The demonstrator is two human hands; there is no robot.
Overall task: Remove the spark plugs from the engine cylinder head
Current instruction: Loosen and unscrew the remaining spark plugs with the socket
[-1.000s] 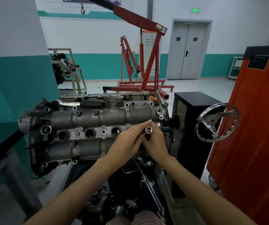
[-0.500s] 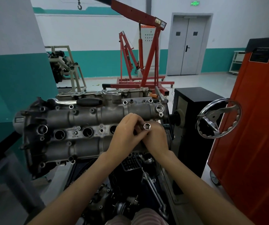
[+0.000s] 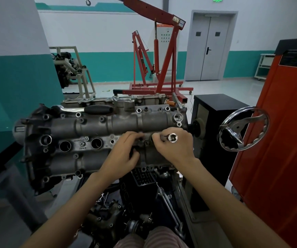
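Cylinder head [image 3: 94, 133] wells behind hands

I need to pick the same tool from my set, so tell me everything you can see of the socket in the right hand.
The socket is a short cylinder of bright, chrome-like metal. Its open end faces the camera and shows a dark, faceted bore. It is held in the right hand, fingers curled around its body, in front of the cylinder head, near its right end. Its far end is hidden behind the fingers.
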